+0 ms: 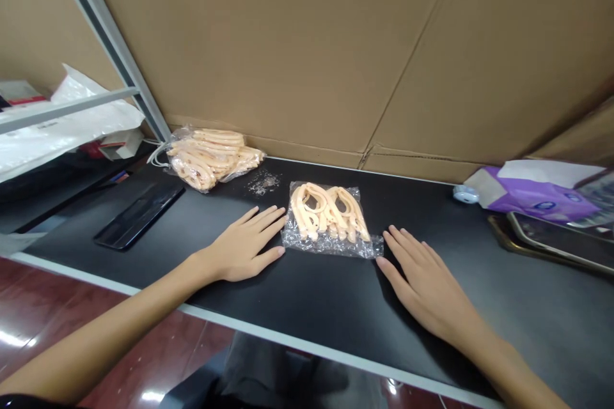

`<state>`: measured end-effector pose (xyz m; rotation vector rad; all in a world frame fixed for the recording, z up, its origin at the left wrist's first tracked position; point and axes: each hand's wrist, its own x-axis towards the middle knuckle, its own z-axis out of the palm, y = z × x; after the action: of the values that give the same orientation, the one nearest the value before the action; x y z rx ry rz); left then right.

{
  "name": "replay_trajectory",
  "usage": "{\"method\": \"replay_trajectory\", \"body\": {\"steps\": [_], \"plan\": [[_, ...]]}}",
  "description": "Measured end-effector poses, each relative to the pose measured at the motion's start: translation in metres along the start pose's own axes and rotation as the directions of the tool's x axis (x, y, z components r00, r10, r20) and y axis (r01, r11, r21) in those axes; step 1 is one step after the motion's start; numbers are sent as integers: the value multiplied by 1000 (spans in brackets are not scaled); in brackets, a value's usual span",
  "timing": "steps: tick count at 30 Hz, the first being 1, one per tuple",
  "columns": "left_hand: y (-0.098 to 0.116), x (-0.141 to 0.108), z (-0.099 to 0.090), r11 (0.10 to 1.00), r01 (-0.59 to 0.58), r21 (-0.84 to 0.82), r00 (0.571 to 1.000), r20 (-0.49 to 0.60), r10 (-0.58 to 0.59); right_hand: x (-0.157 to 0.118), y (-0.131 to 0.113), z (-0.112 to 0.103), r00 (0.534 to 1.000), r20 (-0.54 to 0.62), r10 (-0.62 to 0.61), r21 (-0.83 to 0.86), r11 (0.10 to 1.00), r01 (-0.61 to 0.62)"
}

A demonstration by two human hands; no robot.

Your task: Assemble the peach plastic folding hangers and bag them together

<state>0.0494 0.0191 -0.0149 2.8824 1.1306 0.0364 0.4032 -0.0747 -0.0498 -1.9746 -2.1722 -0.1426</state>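
Observation:
A clear plastic bag point(330, 248) holding several peach-coloured curved pieces point(329, 211) lies flat on the black table point(307, 300). My left hand point(247, 243) rests palm down at the bag's left side, fingers spread and holding nothing; its fingertips are by the bag's left edge. On the other side, my right hand point(419, 275) also lies palm down with nothing in it, its thumb and fingertips near the bag's lower right corner. Further back on the left sits a larger pile of similar peach pieces in clear plastic point(211, 156).
At the left lies a dark, flat glossy device point(139, 214). Small crumpled bits point(263, 183) are beside the pile. On the right are a purple tissue pack point(542, 198), a small light-blue object point(465, 194) and a phone point(561, 239). Cardboard point(307, 57) stands behind.

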Motion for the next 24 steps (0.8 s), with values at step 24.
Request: {"method": "replay_trajectory", "body": {"steps": [24], "plan": [[1, 1, -1, 1000, 3, -16, 1000, -13, -3, 48, -106, -42, 929, -187, -319, 108, 933, 343]]}}
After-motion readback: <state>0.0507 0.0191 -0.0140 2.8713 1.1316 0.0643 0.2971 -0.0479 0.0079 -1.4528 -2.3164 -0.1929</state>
